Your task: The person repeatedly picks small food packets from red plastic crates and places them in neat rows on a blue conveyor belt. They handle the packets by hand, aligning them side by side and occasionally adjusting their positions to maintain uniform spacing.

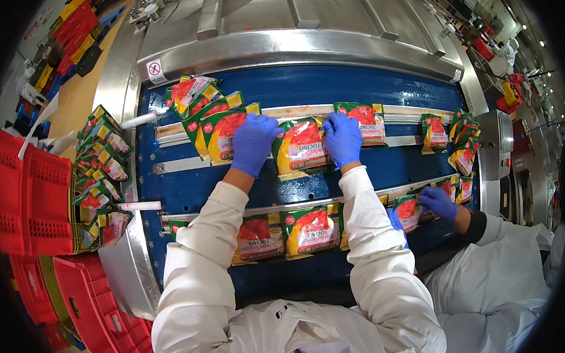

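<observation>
Blue conveyor belt, red crates at your left. Your left hand lies flat, fingers spread, on a pouch; right hand presses the middle pouch.

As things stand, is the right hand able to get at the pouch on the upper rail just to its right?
Probably yes: the right hand rests beside that pouch, with nothing lying between them.

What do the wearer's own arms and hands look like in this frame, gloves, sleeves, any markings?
Both hands wear blue disposable gloves: left hand, right hand. Both arms are in long white coat sleeves, loose and creased, with cuffs ending at the wrists. No markings, cables or jewellery show. A co-worker's hand at the right wears the same blue glove.
</observation>
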`<state>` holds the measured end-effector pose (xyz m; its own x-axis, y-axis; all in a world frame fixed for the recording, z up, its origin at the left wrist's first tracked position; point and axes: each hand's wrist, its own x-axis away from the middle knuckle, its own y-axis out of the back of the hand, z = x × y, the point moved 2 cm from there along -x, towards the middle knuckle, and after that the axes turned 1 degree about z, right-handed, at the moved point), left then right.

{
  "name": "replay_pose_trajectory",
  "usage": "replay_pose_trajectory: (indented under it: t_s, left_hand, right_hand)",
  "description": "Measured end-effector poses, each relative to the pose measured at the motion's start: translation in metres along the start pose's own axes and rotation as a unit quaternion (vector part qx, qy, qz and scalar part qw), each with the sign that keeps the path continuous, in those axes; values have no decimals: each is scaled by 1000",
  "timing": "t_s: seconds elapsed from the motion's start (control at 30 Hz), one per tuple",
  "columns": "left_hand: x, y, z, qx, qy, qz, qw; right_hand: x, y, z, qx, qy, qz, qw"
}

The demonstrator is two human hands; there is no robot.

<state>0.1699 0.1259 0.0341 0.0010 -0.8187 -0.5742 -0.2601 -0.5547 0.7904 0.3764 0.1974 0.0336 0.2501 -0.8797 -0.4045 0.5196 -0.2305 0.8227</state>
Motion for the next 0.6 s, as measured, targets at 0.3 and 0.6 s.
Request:
replay_pose_trajectory:
  t_s: [0.3, 0.6]
  left_hand:
    - [-49, -16, -4, -78, 70, 76, 992]
    - [-58, -12, -6, -99, 79, 152, 980]
  right_hand:
    - [-35, -1, -1, 38, 42, -21, 998]
    - [25, -37, 25, 21, 127, 78, 989]
